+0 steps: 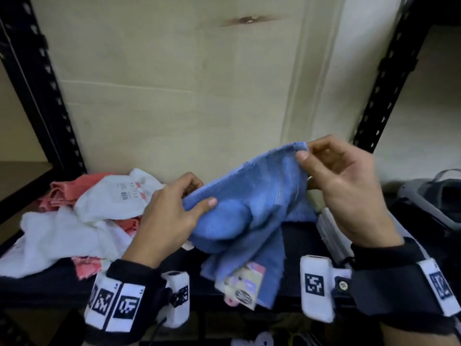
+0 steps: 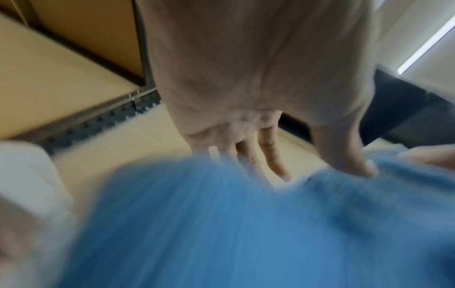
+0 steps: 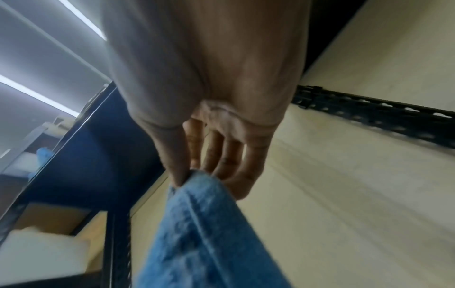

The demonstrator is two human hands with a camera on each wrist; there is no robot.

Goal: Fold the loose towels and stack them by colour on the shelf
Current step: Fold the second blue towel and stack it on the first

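A blue towel [image 1: 249,208] hangs in the air over the dark shelf board [image 1: 299,245], with a paper label [image 1: 243,283] dangling from its lower end. My left hand [image 1: 172,211] grips its left side, thumb on top of the cloth. My right hand [image 1: 336,181] pinches the upper right corner between thumb and forefinger. The left wrist view shows the blurred blue towel [image 2: 246,224] under my left hand [image 2: 320,171]. In the right wrist view, my right hand [image 3: 189,175] pinches the hem of the blue towel [image 3: 204,233].
A loose heap of white towels [image 1: 62,233] and pink towels [image 1: 64,191] lies at the left of the shelf. Black slotted uprights [image 1: 42,96] stand on both sides, a pale back panel [image 1: 187,83] behind. A grey device [image 1: 436,198] sits at the right.
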